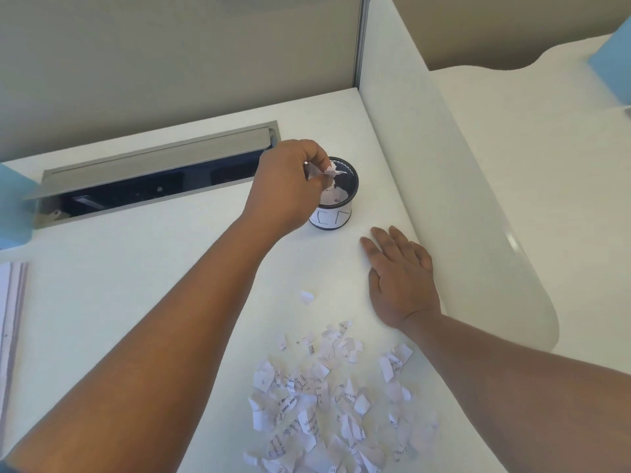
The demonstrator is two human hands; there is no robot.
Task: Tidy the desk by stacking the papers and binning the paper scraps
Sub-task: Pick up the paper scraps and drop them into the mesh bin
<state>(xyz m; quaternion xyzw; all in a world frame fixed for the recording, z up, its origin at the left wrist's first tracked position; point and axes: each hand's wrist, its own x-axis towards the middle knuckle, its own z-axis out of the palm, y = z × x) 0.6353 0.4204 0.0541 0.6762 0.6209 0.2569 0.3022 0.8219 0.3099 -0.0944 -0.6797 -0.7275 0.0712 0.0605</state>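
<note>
Spill risk: left hand [290, 186] fingers pinching scraps [324, 172] over small bin [336, 196]; narrow mouth, pieces may miss. Right hand [399, 278] flat, fingers together, on table [136, 285].

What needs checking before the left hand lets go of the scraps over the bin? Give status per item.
1. Left hand pinches scraps: ok.
2. Scraps above the bin mouth: ok.
3. Bin upright on the desk: ok.
4. Room left in bin: cannot tell, paper already inside.
5. Right hand flat on the desk, clear of the bin: ok.
6. Scrap pile cleared: not ok.
</note>
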